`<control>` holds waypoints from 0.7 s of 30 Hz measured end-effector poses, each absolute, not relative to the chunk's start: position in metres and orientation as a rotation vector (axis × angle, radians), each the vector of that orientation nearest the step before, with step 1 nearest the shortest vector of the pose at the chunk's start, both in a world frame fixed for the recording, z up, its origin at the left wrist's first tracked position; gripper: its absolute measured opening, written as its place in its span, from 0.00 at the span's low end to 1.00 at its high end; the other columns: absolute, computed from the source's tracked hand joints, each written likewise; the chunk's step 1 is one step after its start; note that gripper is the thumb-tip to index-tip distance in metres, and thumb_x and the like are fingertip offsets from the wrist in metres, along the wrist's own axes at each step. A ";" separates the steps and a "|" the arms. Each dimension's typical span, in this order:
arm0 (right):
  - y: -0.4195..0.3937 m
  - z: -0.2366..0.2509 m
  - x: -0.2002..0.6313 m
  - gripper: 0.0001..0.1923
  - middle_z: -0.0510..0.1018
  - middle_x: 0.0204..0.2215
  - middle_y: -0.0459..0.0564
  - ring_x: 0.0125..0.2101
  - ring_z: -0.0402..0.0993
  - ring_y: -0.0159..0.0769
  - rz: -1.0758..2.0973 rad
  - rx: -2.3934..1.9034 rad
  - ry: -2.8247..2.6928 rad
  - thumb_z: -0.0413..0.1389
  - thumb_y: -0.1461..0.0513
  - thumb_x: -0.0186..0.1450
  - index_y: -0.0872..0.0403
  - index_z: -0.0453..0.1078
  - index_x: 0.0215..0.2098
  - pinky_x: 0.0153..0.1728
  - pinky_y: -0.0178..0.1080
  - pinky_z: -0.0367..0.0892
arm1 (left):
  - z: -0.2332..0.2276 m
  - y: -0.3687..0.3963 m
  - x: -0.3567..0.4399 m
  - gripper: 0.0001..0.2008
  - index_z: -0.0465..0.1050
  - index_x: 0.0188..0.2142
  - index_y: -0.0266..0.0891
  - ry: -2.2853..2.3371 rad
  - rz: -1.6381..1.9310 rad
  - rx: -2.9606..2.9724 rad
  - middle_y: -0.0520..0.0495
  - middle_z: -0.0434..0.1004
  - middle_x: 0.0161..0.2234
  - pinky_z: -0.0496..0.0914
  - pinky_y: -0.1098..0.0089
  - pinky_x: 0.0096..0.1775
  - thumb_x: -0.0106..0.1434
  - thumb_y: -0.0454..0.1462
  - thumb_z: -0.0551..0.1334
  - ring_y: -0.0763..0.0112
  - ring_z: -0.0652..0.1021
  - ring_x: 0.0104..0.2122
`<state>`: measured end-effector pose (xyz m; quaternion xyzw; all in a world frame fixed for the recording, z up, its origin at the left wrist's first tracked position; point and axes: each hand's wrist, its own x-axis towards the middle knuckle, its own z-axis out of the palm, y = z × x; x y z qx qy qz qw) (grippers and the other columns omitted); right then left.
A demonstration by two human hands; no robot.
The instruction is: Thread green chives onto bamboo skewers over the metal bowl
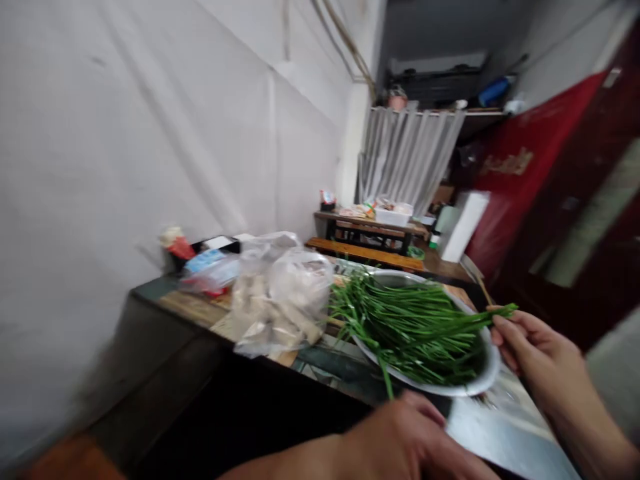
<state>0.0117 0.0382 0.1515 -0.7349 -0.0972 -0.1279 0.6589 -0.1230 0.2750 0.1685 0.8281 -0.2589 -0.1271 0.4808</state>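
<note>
A white-rimmed metal basin stands on the table and holds a large heap of long, thin green garlic chives. At the basin's right rim, my right hand pinches the end of a few chives between thumb and fingers. Those stalks stretch leftward over the heap. My left hand is low in the view, in front of the basin and blurred. Its fingertips are partly cut off by the bottom edge, so whether it grips anything is hidden. One chive hangs over the near rim just above it.
Clear plastic bags with pale contents lie left of the basin. Beyond them are a blue-and-clear packet and a black box by the white wall. A wooden bench and another table with a white tub stand behind.
</note>
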 end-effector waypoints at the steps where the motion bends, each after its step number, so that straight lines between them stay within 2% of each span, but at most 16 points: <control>1: 0.036 0.143 0.002 0.14 0.61 0.09 0.41 0.10 0.52 0.26 -0.318 -1.642 -0.200 0.57 0.54 0.56 0.54 0.66 0.21 0.11 0.31 0.46 | 0.181 0.278 -0.108 0.13 0.74 0.40 0.49 -0.698 -0.181 2.104 0.52 0.77 0.29 0.55 0.61 0.53 0.57 0.46 0.56 0.70 0.75 0.33; 3: 0.036 0.126 -0.012 0.13 0.64 0.13 0.42 0.11 0.52 0.24 -0.384 -1.592 -0.111 0.56 0.54 0.58 0.55 0.66 0.23 0.11 0.30 0.47 | 0.201 0.281 -0.066 0.12 0.75 0.39 0.46 -0.611 0.167 2.270 0.50 0.78 0.32 0.46 0.58 0.56 0.58 0.41 0.56 0.69 0.74 0.36; 5: 0.039 0.110 -0.017 0.13 0.64 0.14 0.41 0.11 0.51 0.23 -0.388 -1.543 -0.017 0.54 0.55 0.60 0.55 0.65 0.24 0.12 0.29 0.47 | 0.209 0.277 -0.014 0.12 0.75 0.39 0.43 -0.587 0.287 2.360 0.50 0.78 0.33 0.47 0.59 0.55 0.57 0.40 0.57 0.67 0.73 0.36; 8: 0.038 0.090 -0.009 0.10 0.63 0.14 0.40 0.11 0.51 0.23 -0.373 -1.482 0.088 0.53 0.55 0.61 0.55 0.66 0.30 0.12 0.29 0.47 | 0.206 0.255 0.062 0.11 0.76 0.36 0.41 -0.756 0.111 2.469 0.49 0.78 0.32 0.54 0.65 0.50 0.57 0.39 0.57 0.68 0.74 0.35; 12: 0.030 0.078 0.010 0.11 0.66 0.17 0.41 0.11 0.51 0.22 -0.339 -1.378 0.136 0.54 0.55 0.61 0.55 0.65 0.37 0.11 0.28 0.46 | 0.184 0.210 0.131 0.09 0.77 0.33 0.42 -0.966 -0.034 2.583 0.50 0.78 0.32 0.50 0.62 0.49 0.56 0.35 0.57 0.70 0.73 0.33; 16: 0.023 0.078 0.027 0.12 0.65 0.17 0.40 0.11 0.49 0.20 -0.274 -1.299 0.147 0.54 0.56 0.61 0.54 0.65 0.40 0.11 0.27 0.44 | 0.156 0.175 0.171 0.08 0.76 0.27 0.41 -1.021 0.033 2.779 0.48 0.78 0.28 0.48 0.56 0.46 0.55 0.35 0.58 0.68 0.72 0.31; 21: 0.019 0.078 0.045 0.14 0.64 0.16 0.39 0.11 0.49 0.20 -0.202 -1.264 0.185 0.55 0.54 0.60 0.55 0.65 0.39 0.11 0.26 0.43 | 0.133 0.161 0.194 0.07 0.75 0.26 0.39 -1.013 0.044 2.918 0.44 0.77 0.27 0.51 0.61 0.40 0.54 0.37 0.58 0.65 0.72 0.31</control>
